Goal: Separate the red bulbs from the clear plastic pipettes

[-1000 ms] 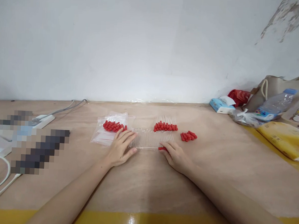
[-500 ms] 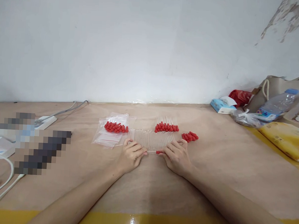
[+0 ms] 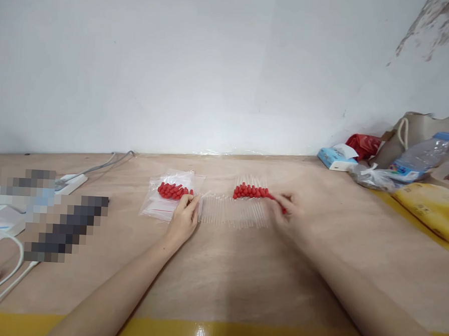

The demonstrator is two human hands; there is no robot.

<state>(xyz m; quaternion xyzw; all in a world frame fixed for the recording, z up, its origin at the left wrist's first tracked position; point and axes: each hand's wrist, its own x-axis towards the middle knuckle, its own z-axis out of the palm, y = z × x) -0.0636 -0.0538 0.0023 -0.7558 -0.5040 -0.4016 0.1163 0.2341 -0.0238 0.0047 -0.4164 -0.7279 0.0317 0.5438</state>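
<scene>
A row of clear thin tubes (image 3: 231, 212) lies side by side on the brown table (image 3: 218, 278). My left hand (image 3: 183, 215) rests at the row's left end with loosely curled fingers touching the tube ends, and no tube shows in its grip. My right hand (image 3: 288, 207) is blurred by motion at the row's right end. It is over the spot of the loose red caps (image 3: 282, 208), which show only as a red smear at its fingertips. Red-capped tubes (image 3: 251, 191) lie just behind the row. A clear bag of red caps (image 3: 172, 191) lies behind my left hand.
At the far right stand a water bottle (image 3: 421, 157), a tissue pack (image 3: 336, 159), a red bag (image 3: 363, 145), a paper bag (image 3: 418, 130) and a yellow package (image 3: 431, 209). On the left are a power strip (image 3: 71, 181), white cables (image 3: 1, 271) and blurred-out items.
My right hand left the row's near edge and swept back and right to the loose red caps. My left hand slid left and back to the row's left end.
</scene>
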